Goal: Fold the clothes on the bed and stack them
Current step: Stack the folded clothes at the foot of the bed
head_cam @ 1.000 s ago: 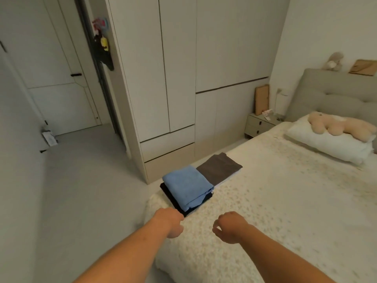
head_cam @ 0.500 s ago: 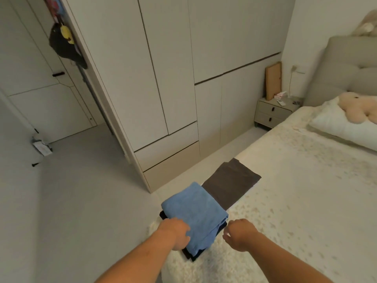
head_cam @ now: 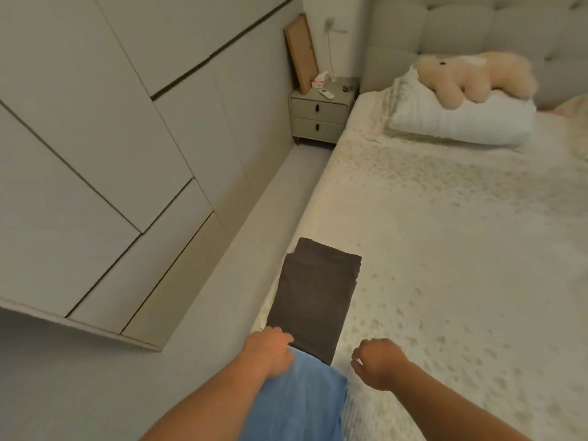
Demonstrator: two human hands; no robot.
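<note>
Pale speckled bed (head_cam: 445,249) carries the folded grey garment (head_cam: 313,297) at its left edge; left hand (head_cam: 269,350) apparently grips the blue folded pile (head_cam: 299,402) for stacking, right hand (head_cam: 378,362) curled, empty.

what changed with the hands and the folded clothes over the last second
The left hand reached forward onto the blue folded garment. The right hand came up beside it, curled and holding nothing. The dark grey folded garment stayed flat at the bed edge.
</note>
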